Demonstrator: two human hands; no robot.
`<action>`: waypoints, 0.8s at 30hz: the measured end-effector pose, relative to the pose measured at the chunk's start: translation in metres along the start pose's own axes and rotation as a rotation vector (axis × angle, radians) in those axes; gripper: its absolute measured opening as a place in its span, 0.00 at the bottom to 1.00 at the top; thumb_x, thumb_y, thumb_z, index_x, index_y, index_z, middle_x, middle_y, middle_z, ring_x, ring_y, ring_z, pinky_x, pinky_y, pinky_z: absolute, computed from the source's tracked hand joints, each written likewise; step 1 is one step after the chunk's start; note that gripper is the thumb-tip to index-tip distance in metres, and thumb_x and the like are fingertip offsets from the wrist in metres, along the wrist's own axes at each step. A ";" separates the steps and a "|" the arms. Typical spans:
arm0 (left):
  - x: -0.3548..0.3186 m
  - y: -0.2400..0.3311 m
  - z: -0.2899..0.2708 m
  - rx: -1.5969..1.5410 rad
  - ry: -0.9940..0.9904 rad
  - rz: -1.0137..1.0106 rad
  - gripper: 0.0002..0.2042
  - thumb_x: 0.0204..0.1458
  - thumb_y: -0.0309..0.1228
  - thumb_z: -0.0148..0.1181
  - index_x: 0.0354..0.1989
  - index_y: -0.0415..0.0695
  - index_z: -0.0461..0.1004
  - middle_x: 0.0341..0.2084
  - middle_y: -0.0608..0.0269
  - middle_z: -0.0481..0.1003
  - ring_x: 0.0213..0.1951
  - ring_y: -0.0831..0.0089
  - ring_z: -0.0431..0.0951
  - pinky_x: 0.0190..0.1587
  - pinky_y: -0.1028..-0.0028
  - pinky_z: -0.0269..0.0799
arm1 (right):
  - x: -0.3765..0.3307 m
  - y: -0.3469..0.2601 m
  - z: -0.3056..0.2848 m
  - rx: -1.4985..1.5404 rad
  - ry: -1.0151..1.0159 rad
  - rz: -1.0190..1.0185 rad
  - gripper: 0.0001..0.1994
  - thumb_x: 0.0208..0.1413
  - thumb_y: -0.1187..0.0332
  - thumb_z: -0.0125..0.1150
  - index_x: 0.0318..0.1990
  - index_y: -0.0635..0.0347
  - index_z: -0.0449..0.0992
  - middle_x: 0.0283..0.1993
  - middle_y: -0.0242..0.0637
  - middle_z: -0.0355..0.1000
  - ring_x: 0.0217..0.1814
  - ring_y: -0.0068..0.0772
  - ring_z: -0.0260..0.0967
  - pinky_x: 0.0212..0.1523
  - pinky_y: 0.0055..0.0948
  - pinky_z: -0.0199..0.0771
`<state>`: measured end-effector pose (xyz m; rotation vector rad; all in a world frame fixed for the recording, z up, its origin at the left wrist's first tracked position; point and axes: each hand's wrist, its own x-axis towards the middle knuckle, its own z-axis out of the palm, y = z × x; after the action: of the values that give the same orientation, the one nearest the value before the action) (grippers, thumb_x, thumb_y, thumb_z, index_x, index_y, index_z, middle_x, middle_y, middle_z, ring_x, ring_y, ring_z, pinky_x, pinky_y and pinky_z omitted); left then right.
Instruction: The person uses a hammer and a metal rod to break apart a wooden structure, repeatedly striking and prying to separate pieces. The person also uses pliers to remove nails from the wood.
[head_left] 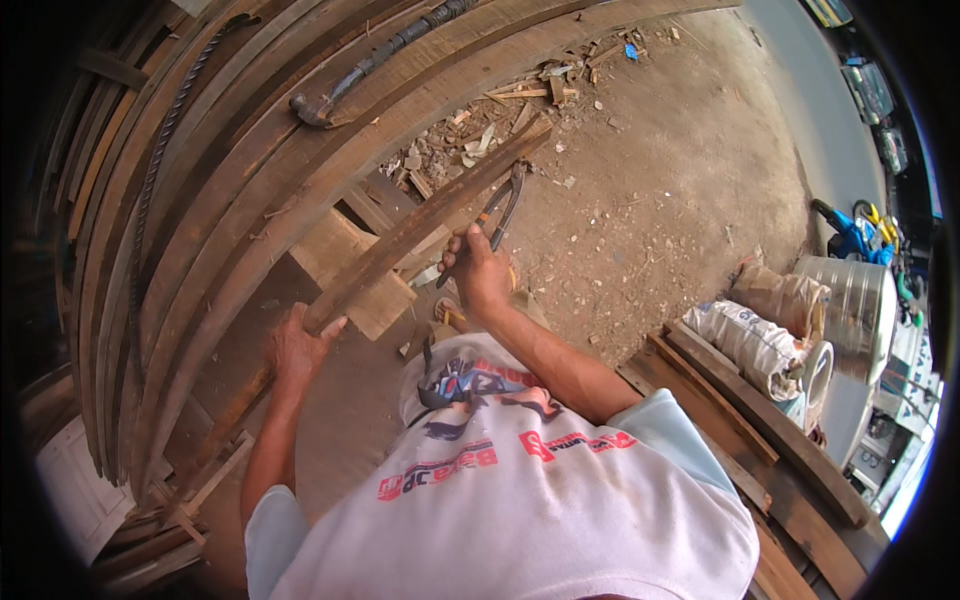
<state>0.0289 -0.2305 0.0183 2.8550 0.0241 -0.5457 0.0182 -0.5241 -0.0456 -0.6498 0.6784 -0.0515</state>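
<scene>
My left hand [300,345] grips a long, narrow wooden plank [420,225] near its lower part; the plank slants up to the right across the middle of the view. My right hand [478,270] is closed around the handles of a pair of metal pincers [505,205], whose jaws reach the plank near its upper end. My white printed shirt fills the lower part of the picture.
Long wooden boards [230,170] are stacked at the left, with a hammer [320,108] lying on them. A short wood block [350,270] sits below the plank. Wood scraps [500,110] litter the dirt floor. At the right lie more planks [760,440], filled sacks [755,345] and a metal drum [860,300].
</scene>
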 end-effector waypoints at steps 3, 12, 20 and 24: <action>0.001 -0.009 0.014 0.044 0.068 0.026 0.38 0.47 0.60 0.72 0.54 0.37 0.76 0.45 0.39 0.80 0.50 0.40 0.80 0.50 0.49 0.75 | -0.009 -0.028 -0.022 -0.321 -0.036 0.055 0.17 0.71 0.61 0.55 0.55 0.69 0.71 0.40 0.41 0.76 0.40 0.39 0.79 0.42 0.39 0.83; -0.006 -0.010 0.025 0.047 0.173 0.094 0.34 0.47 0.57 0.73 0.48 0.38 0.75 0.41 0.42 0.80 0.47 0.41 0.79 0.48 0.49 0.73 | -0.020 -0.160 -0.068 -0.486 -0.297 0.356 0.22 0.69 0.67 0.53 0.63 0.76 0.66 0.58 0.63 0.75 0.55 0.54 0.80 0.52 0.45 0.84; -0.003 -0.009 0.023 0.089 0.169 0.094 0.36 0.47 0.59 0.73 0.51 0.38 0.75 0.41 0.41 0.80 0.48 0.42 0.80 0.48 0.50 0.74 | -0.009 -0.184 -0.077 -0.413 -0.467 0.454 0.27 0.68 0.63 0.54 0.66 0.79 0.64 0.60 0.66 0.73 0.56 0.60 0.79 0.56 0.49 0.83; -0.005 -0.009 0.024 0.113 0.201 0.106 0.33 0.48 0.58 0.72 0.47 0.39 0.76 0.40 0.45 0.80 0.46 0.43 0.79 0.46 0.50 0.74 | -0.003 -0.183 -0.076 -0.478 -0.453 0.468 0.29 0.68 0.61 0.55 0.66 0.79 0.64 0.61 0.67 0.72 0.58 0.60 0.78 0.57 0.50 0.82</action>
<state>0.0153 -0.2273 -0.0033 2.9886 -0.1267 -0.2457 0.0001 -0.7113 0.0166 -0.9064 0.3851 0.6915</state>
